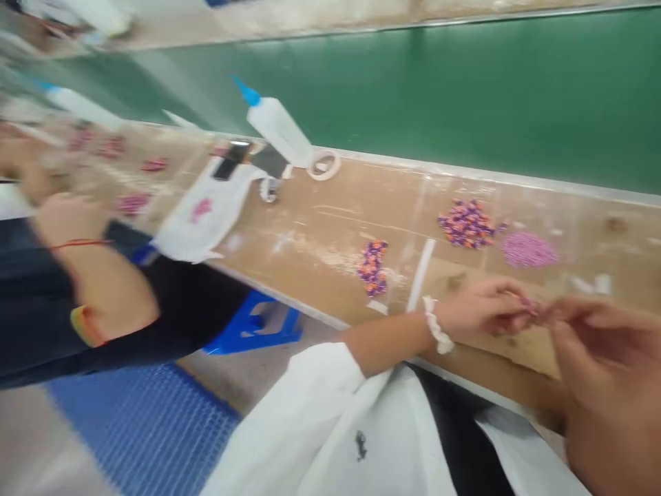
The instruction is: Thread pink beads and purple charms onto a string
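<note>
My left hand [488,306], with a white band at its wrist, is closed with fingertips pinched around a small pinkish piece [531,307]. Facing it from the right, my right hand [604,351] is also pinched, its fingertips meeting the same spot; motion blur hides the piece's kind. Beyond the hands on the brown work surface [356,200] lie a pile of orange and purple small pieces [469,224] and a pile of pink-purple bits [529,249]. A smaller orange and purple cluster [372,267] sits to the left of my forearm.
A white squeeze bottle [281,127] with a blue tip stands near a tape roll [324,165]. White paper [206,213] holds pink bits. Past the table's raised edge runs a green surface [465,103]. At left is another person's arm [103,269]; below, a blue stool [258,324].
</note>
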### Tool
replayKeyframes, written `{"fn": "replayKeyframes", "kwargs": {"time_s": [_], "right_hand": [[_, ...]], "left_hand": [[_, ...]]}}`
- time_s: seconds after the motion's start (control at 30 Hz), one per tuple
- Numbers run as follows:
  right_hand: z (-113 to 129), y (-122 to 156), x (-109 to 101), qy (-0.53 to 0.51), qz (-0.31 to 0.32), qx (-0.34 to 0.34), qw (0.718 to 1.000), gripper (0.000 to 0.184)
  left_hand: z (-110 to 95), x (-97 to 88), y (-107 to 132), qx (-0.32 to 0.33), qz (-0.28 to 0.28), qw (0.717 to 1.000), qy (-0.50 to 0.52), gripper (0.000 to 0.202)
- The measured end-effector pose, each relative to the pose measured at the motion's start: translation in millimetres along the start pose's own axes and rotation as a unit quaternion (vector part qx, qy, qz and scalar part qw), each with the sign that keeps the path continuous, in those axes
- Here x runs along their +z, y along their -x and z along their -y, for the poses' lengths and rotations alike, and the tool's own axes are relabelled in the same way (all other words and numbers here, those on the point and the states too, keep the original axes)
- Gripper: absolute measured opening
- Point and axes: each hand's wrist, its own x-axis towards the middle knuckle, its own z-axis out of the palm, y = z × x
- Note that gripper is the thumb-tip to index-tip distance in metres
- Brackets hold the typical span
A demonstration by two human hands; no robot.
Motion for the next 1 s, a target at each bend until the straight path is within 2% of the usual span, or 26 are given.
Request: {"fn": "replayKeyframes", "kwargs": {"time_s": [0.07, 0.2, 0.4, 0.67, 1.0], "right_hand": [[3, 1, -3, -0.030, -0.007, -0.026, 0.999, 0.029], [4, -5, 6, -0.012, 0.007, -0.047, 0.999, 0.025], [8, -9, 7, 0.012, 0.030, -0.053, 0.998, 0.023], [6, -7, 5, 0.024, 0.064, -0.054, 0.996, 0.027], [7, -5, 1, 0.068, 0.083, -0.044, 0.993, 0.026]], "left_hand": [[-6, -0.8, 4, -0.014, -0.002, 0.999, 0.037, 0.044], [-11, -0.2, 6, -0.049, 0.009, 0.998, 0.044, 0.041], [-12, 0.3, 7, -0.060, 0.009, 0.997, 0.054, 0.042], [-12, -0.3, 8, -0.049, 0.013, 0.997, 0.059, 0.036], [-10, -0.8, 8, -0.023, 0.008, 0.999, 0.032, 0.042]]}}
